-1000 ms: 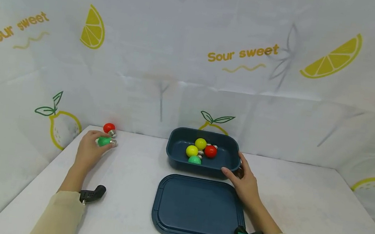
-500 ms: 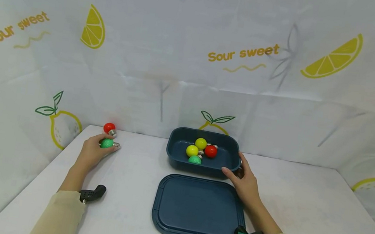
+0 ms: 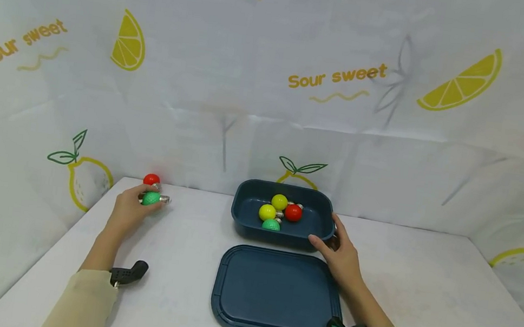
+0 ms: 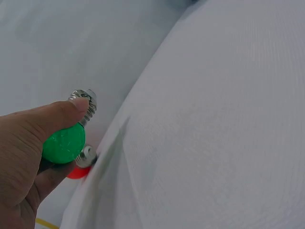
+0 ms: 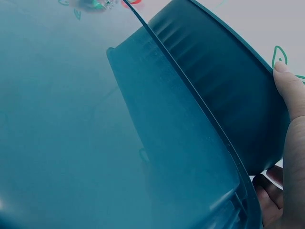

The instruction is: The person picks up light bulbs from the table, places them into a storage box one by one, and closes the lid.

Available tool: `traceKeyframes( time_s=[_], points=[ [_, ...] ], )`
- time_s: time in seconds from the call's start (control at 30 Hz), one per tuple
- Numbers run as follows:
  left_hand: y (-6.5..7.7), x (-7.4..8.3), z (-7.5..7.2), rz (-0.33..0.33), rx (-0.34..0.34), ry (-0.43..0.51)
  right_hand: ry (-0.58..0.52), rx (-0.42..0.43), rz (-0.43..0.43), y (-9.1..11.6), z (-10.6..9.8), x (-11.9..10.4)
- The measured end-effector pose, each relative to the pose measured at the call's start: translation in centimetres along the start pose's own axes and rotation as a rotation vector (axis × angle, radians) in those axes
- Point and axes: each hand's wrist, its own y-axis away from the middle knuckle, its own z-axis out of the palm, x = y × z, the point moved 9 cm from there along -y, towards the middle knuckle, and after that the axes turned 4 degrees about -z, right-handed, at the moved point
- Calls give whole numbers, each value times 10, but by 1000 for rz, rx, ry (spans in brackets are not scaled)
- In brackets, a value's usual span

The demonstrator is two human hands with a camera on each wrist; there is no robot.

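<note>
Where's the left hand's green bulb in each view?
Head: green bulb left of centre, in the left hand.
Left wrist: green bulb at left, below the thumb.
Right wrist: can't tell; a blurred green patch sits at the top edge.
Shared by head and left wrist: the red bulb just beyond it.

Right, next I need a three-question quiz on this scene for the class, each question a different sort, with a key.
1. How many bulbs can be seen inside the dark blue box?
2. True or false: the left hand holds a green bulb.
3. Fill in: the dark blue box is gripped by the person's ____ hand.

Key
1. Four.
2. True.
3. Right: the right hand grips its right end.
</note>
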Motion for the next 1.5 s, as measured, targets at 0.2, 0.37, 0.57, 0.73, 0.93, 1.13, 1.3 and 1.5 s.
traceKeyframes(
  time_s=[0.2, 0.37, 0.57, 0.73, 0.93, 1.13, 1.3, 1.5],
  points=[
    [2, 26, -2, 74, 18, 29, -10, 5, 10, 0, 1, 1],
    [8, 49, -4, 154, 43, 29, -31, -5, 12, 0, 7, 2],
    [12, 75, 1, 225, 40, 37, -49, -5, 9, -2, 11, 0],
    [15, 101, 11, 279, 2, 34, -55, -6, 10, -2, 9, -2],
    [15, 131, 30, 337, -47, 25, -55, -2, 7, -2, 7, -1],
    [11, 159, 53, 381, -103, 0, -58, 3, 10, -1, 5, -1],
    [9, 185, 74, 429, -149, -20, -56, 3, 18, 0, 4, 1],
    [1, 209, 102, 423, -169, -108, -47, 7, 15, -1, 1, 2]
  ],
)
